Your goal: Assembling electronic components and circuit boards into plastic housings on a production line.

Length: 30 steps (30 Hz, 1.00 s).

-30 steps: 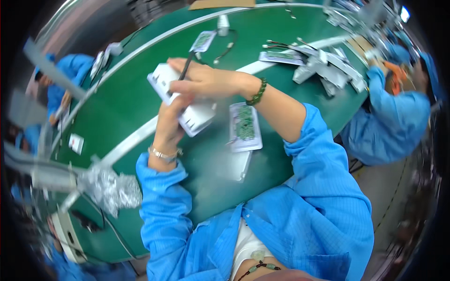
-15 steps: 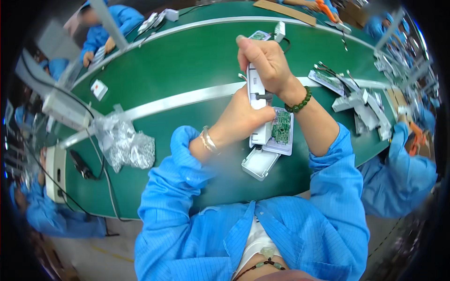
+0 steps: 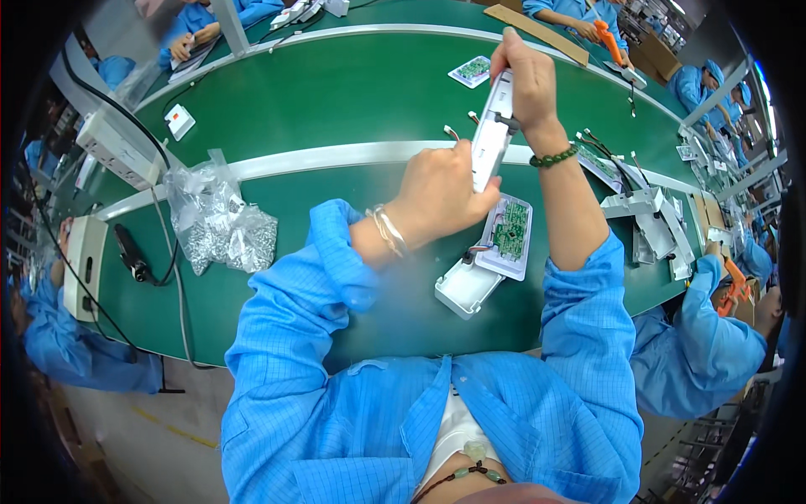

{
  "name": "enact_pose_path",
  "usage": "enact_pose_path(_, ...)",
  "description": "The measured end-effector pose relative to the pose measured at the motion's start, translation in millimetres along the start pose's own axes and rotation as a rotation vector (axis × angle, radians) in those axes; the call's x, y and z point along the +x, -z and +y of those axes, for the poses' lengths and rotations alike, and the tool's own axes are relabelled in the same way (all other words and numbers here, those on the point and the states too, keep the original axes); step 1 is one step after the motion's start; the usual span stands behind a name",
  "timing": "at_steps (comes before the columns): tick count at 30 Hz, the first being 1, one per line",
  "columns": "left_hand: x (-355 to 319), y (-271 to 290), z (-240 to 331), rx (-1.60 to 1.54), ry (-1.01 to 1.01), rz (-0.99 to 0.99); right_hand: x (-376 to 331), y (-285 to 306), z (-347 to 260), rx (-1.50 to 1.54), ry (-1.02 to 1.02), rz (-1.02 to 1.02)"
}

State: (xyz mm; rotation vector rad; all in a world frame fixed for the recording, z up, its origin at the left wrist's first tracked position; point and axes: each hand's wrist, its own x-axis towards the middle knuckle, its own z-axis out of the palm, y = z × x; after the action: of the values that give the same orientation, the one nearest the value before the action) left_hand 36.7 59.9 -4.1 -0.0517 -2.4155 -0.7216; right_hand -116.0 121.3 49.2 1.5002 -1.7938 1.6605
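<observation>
My hands hold a long white plastic housing (image 3: 489, 143) above the green bench, tilted with its far end to the right. My left hand (image 3: 441, 186) is closed around the near end, its thumb along the edge. At the far end, my right hand (image 3: 532, 84) grips the same housing, and a dark grey cable stub (image 3: 507, 123) sticks out of its side. Just below lies a green circuit board (image 3: 510, 231) in a pale plastic tray. A white open shell (image 3: 467, 288) rests against that tray, with thin wires between them.
A clear bag of small metal parts (image 3: 222, 231) lies left, near a black plug (image 3: 134, 260). Several white housings (image 3: 651, 214) are piled right. A second board (image 3: 472, 71) sits beyond a raised white rail (image 3: 336, 160). Co-workers in blue surround the bench.
Both hands have carried the white housing up and to the right, away from the board. It now leans more, and more of the tray and the wires shows. The whole view has shifted slightly.
</observation>
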Motion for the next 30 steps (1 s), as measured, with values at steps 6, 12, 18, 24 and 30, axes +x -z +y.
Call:
enact_pose_path(6, -2, -1, -37, -0.345, 0.117, -0.034, 5, -4, 12, 0.190, -0.234, -0.059)
enact_pose_path(12, 34, 51, -174, -0.975, 0.606, 0.071, 46, 53, 102, -0.247, -0.115, 0.004)
enact_pose_path(18, 19, 69, -329, 0.409, 0.933, 0.309, 38, 78, 185, -0.878, -0.656, -0.434)
enact_pose_path(24, 34, 57, -235, 0.282, 0.447, 0.345, 39, 24, 223, -0.959, -1.000, -0.351)
enact_pose_path(30, 31, 20, -156, -0.272, 0.428, 0.007, 36, 44, 283, -0.605, -0.897, -0.118)
